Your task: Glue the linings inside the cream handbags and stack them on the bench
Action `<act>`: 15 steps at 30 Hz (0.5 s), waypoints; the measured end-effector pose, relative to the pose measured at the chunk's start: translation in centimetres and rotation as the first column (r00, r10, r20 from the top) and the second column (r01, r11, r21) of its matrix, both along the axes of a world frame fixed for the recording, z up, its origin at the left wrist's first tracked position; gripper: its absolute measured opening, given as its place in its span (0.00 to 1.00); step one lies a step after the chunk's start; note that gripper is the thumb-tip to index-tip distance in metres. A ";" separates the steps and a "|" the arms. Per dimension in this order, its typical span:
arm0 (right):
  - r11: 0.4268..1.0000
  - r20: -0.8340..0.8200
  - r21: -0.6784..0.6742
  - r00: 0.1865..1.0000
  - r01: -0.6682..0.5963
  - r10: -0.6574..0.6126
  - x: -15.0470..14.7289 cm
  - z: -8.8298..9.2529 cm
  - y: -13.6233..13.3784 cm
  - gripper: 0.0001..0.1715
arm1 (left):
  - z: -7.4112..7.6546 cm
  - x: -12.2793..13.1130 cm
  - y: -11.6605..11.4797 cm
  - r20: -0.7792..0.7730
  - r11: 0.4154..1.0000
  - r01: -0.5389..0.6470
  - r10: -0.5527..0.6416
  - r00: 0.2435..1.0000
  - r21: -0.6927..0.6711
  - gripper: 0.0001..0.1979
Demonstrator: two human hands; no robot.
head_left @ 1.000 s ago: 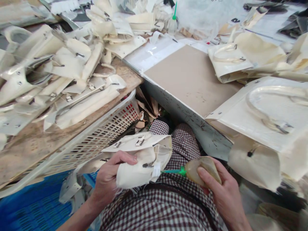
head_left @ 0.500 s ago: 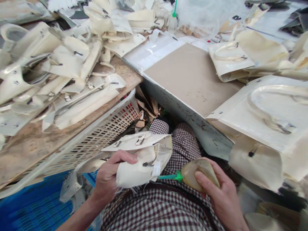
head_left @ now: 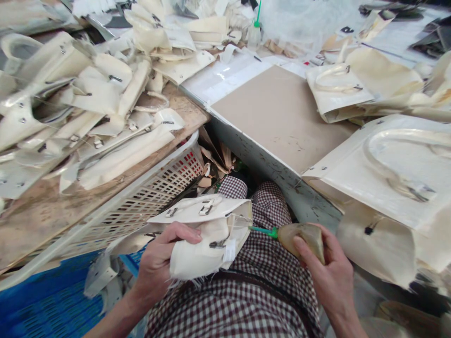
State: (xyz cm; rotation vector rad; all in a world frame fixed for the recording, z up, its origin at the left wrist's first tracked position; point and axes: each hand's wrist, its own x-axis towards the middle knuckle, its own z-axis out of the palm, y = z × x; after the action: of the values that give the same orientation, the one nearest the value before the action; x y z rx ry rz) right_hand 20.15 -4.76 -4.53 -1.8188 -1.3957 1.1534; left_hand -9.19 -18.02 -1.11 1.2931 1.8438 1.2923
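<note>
My left hand point(head_left: 165, 260) pinches a cream handbag piece point(head_left: 197, 251) above my lap, thumb on top of the fabric. Its frayed lower edge hangs down, and metal fittings, a short zipper end and a white label show on it. In my right hand point(head_left: 327, 267) is a soft, stained glue bottle point(head_left: 299, 237), gripped between thumb and fingers. The bottle lies sideways, its thin green nozzle point(head_left: 262, 230) pointing left. The nozzle tip is at the right edge of the bag piece; whether it touches cannot be seen.
Cream bag pieces point(head_left: 116, 89) are heaped on the wooden table at left. Below stand a white plastic basket point(head_left: 165, 188) and a blue crate point(head_left: 45, 291). Ahead is a table with a brown board point(head_left: 282, 112); handled bag pieces point(head_left: 394, 164) overhang its right side. Another green-tipped bottle point(head_left: 254, 35) stands behind.
My right hand has moved the glue bottle up and slightly right, so the nozzle has shifted from the label to the bag piece's upper right edge. My left hand has stayed almost still.
</note>
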 end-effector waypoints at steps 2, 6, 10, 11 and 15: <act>0.999 -0.026 -0.034 1.000 0.005 -0.006 -0.1 -0.1 0.0 0.37 | 0.0 0.0 0.0 -0.004 1.000 -0.010 0.010 1.000 -0.002 0.07; 0.997 -0.037 -0.080 0.999 -0.007 0.004 -0.2 -0.2 0.1 0.40 | 0.0 0.1 0.1 -0.003 1.000 -0.010 0.010 1.000 0.025 0.09; 0.989 -0.116 -0.150 0.993 -0.014 -0.004 -0.8 0.9 -0.1 0.36 | -0.2 0.2 0.0 -0.016 0.999 0.021 -0.020 1.000 0.032 0.07; 0.985 -0.148 -0.170 0.989 -0.017 -0.008 -1.0 1.3 -0.2 0.35 | -0.2 0.2 -0.1 -0.017 0.999 0.026 -0.025 1.000 0.035 0.06; 0.974 -0.228 -0.224 0.974 -0.042 -0.011 -1.7 2.6 -0.9 0.33 | -0.1 0.2 0.0 -0.021 0.997 0.046 -0.045 0.999 0.066 0.05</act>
State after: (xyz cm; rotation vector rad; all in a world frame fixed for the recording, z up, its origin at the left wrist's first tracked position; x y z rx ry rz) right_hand 18.45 -5.69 -1.89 -1.7603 -1.1878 1.5314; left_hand -8.95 -18.05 -1.20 1.3789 1.7878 1.3318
